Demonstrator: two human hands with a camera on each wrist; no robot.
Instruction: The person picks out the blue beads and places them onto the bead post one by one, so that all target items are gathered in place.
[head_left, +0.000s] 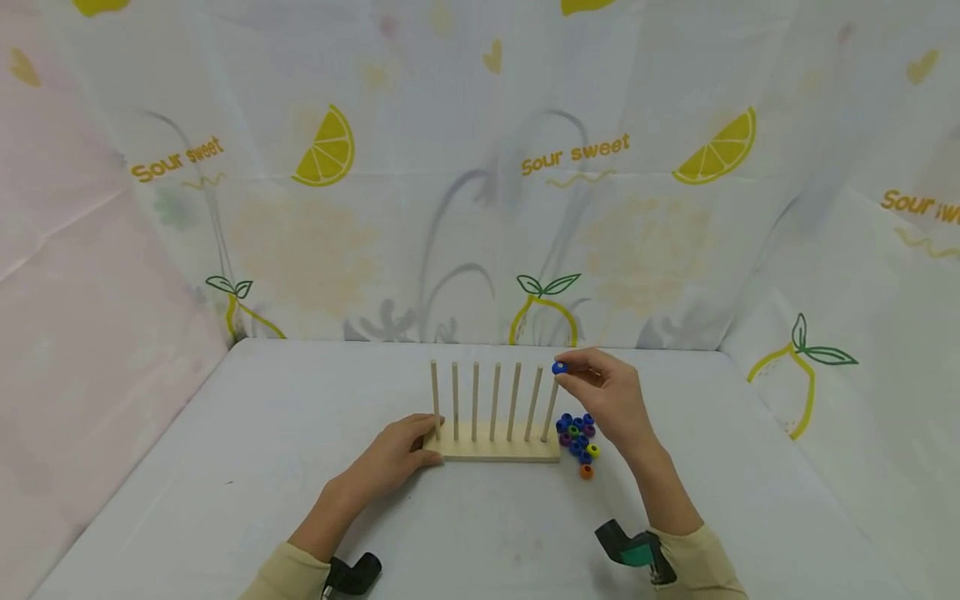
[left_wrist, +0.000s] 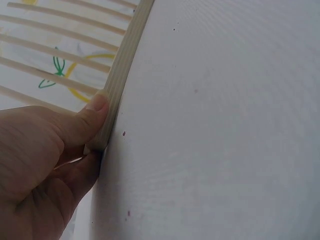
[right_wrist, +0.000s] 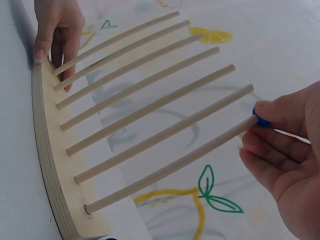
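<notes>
A pale wooden base (head_left: 495,451) with a row of several upright dowels stands on the table. My left hand (head_left: 393,457) grips the base's left end, thumb along the front edge in the left wrist view, fingers behind. Up at the top of the rightmost dowel (right_wrist: 170,165), my right hand (head_left: 611,398) pinches a blue bead (head_left: 559,367) between thumb and fingers. In the right wrist view the bead (right_wrist: 261,116) sits right at the dowel's tip, partly hidden by the thumb. No beads show on the other dowels.
Beside the base's right end lies a loose cluster of beads (head_left: 576,433), mostly blue, with purple, green and yellow ones. An orange bead (head_left: 587,472) lies nearest the front. A lemon-printed cloth (head_left: 420,233) hangs behind the white table (head_left: 480,533).
</notes>
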